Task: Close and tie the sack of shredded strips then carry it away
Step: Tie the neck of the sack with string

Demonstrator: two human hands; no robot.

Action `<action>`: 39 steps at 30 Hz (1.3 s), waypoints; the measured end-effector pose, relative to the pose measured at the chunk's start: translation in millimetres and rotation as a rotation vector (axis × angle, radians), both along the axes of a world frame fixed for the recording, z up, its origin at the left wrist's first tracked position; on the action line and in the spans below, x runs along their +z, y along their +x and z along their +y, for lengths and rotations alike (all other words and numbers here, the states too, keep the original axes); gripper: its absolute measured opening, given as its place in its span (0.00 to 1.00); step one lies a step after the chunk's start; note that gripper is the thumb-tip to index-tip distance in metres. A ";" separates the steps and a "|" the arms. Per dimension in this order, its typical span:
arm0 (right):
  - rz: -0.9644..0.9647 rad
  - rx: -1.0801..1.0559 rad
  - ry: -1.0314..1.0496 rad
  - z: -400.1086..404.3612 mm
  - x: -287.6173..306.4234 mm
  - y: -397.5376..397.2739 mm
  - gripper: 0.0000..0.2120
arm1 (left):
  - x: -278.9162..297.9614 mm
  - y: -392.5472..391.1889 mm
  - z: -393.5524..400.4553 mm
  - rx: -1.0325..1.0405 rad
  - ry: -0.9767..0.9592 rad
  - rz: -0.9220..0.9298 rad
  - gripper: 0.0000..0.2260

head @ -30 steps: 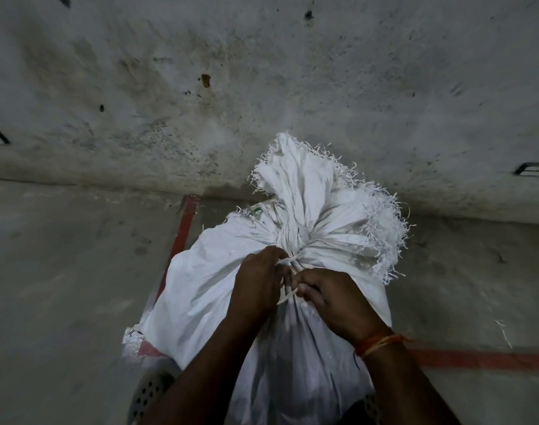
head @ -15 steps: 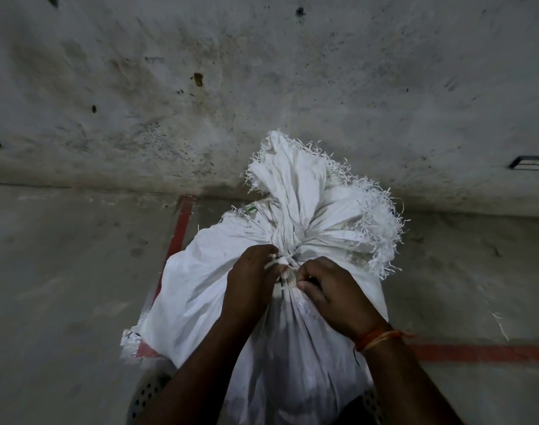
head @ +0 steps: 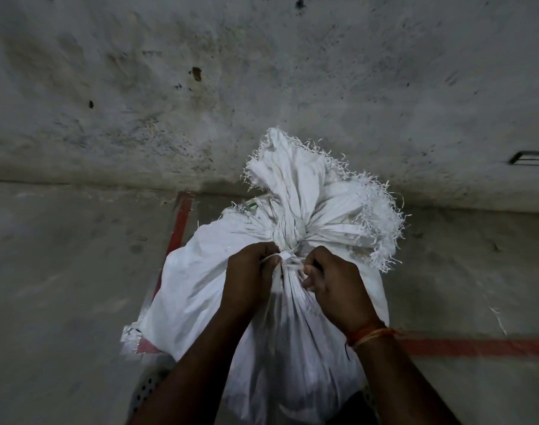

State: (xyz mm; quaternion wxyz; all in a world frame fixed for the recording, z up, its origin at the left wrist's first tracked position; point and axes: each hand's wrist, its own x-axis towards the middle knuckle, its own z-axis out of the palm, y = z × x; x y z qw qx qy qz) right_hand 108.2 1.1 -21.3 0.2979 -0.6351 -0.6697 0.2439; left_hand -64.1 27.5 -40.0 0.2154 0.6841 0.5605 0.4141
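White woven sack [head: 200, 289] stands on the concrete floor [head: 62, 286], bulging full, its neck gathered into a tight bunch right between the two hands. Left hand [head: 246, 280] has its fingers [head: 266, 256] curled round one end of a thin white tie [head: 285, 259], and right hand [head: 335, 286] pinches the other end, fingers bent in close; the knot sits just between the knuckles. Beyond the fingers the frayed mouth [head: 323, 191] of the sack fans out, loose threads sticking up everywhere. Red tape lines [head: 476, 348] run across the floor on either side of the hands, and an orange thread band [head: 369, 334] circles the right wrist.
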 end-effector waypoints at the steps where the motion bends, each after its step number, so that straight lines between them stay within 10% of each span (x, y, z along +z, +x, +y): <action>1: 0.014 -0.009 -0.002 -0.1 0.0 0.1 0.04 | 0.8 0.3 0.2 -0.003 -0.006 0.008 0.07; 39: 0.157 0.022 -0.081 3.5 11.1 0.3 0.08 | -2.7 -0.6 4.3 0.030 -0.070 -0.025 0.09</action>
